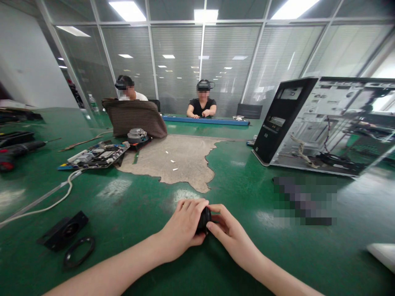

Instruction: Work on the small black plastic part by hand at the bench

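Note:
A small black part [203,220] of a kind I cannot make out is held between my two hands, just above or on the green table [148,230]. My left hand [187,222] wraps over it from the left, fingers on top and thumb below, covering much of it. From the right, my right hand [226,226] pinches its side with thumb and fingertips. To the left lie a black rectangular speaker-like unit [63,231] and a black ring [79,251].
An open computer case [286,119] stands at right, near a blurred dark object [302,201]. Left are a circuit board [98,156], white cable [69,187] and a power drill [18,152]. A brown cloth-covered object [134,117] stands further back. Two people sit across the table.

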### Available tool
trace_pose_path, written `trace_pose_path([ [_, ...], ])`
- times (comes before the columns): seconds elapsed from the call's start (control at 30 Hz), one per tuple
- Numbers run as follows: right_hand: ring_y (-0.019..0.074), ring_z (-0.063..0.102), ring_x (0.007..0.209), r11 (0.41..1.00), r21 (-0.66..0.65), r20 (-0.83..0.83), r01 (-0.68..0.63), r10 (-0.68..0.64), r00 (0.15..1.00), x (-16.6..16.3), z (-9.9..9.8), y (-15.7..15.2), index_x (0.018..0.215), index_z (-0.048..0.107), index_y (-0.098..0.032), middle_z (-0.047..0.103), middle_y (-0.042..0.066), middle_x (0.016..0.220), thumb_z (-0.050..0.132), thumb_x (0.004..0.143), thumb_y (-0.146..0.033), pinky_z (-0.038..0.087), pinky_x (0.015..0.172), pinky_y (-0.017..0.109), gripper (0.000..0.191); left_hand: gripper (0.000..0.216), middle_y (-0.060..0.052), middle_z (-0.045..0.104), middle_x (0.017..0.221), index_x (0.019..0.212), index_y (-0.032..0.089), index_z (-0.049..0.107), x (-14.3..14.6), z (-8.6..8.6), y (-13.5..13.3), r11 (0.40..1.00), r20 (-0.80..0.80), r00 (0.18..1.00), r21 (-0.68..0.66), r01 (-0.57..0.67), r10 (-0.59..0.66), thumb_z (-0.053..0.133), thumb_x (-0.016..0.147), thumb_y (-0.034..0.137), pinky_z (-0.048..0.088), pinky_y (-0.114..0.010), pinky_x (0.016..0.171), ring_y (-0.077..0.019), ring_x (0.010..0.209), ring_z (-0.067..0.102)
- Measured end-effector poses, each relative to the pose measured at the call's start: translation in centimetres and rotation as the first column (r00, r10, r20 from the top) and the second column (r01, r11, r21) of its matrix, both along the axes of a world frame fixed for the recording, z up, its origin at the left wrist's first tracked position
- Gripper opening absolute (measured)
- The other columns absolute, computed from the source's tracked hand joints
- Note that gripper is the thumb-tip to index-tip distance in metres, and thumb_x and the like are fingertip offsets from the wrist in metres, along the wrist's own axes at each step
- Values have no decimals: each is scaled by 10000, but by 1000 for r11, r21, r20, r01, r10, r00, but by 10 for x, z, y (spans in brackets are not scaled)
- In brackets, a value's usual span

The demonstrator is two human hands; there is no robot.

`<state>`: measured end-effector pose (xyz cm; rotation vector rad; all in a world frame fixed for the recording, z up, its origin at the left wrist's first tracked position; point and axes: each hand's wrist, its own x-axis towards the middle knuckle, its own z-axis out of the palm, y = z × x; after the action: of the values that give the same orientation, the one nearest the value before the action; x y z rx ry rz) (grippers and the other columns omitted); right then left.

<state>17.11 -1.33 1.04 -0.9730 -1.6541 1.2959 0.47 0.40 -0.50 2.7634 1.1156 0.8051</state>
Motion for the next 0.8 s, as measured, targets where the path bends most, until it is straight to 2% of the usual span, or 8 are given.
trace_pose_path([
  [0.1, 166, 540, 993, 999, 39, -2, -14, 14, 1000, 1, -1, -2, 999, 478, -231, 536, 36, 1025, 513, 806, -229, 465, 851, 317, 195, 679, -135, 443, 1201, 1246, 146, 213, 0, 1, -1, 1000, -8, 1000, 9, 2, -1, 538, 652, 92, 344, -452, 899, -269, 1100, 415],
  [0.27, 151, 556, 937, 999, 39, -29, 38, -36, 999, 1, -7, 2, 915, 484, -222, 522, 21, 967, 531, 795, -282, 477, 819, 295, 142, 685, -128, 447, 1200, 1251, 157, 205, -1, 2, -1, 1000, -1, 1000, -1, 5, -5, 541, 658, 93, 346, -449, 897, -262, 1098, 417],
  [0.47, 160, 563, 963, 999, -24, -1, 35, -35, 999, 0, -6, 2, 1086, 422, -230, 518, 55, 1088, 524, 798, -263, 470, 845, 327, 308, 696, -133, 435, 1215, 1256, 157, 205, 0, 3, 0, 1000, 5, 1000, -18, 6, -6, 547, 653, 96, 340, -451, 900, -265, 1107, 408],
  [0.6, 163, 571, 952, 1000, -18, 13, -7, 8, 1000, 0, -3, -1, 1025, 444, -226, 566, 37, 991, 511, 812, -252, 476, 823, 317, 225, 677, -127, 443, 1208, 1258, 175, 201, -1, 3, -1, 1000, 10, 1000, -14, 16, -16, 531, 671, 105, 346, -457, 892, -264, 1102, 417],
  [0.8, 144, 566, 911, 999, 25, -29, 20, -19, 999, 0, -6, 2, 937, 476, -223, 546, 14, 926, 485, 829, -259, 478, 807, 293, 114, 669, -122, 453, 1193, 1253, 174, 205, -1, 1, -1, 1000, 14, 1000, 0, 11, -11, 544, 679, 125, 345, -452, 891, -263, 1092, 425],
])
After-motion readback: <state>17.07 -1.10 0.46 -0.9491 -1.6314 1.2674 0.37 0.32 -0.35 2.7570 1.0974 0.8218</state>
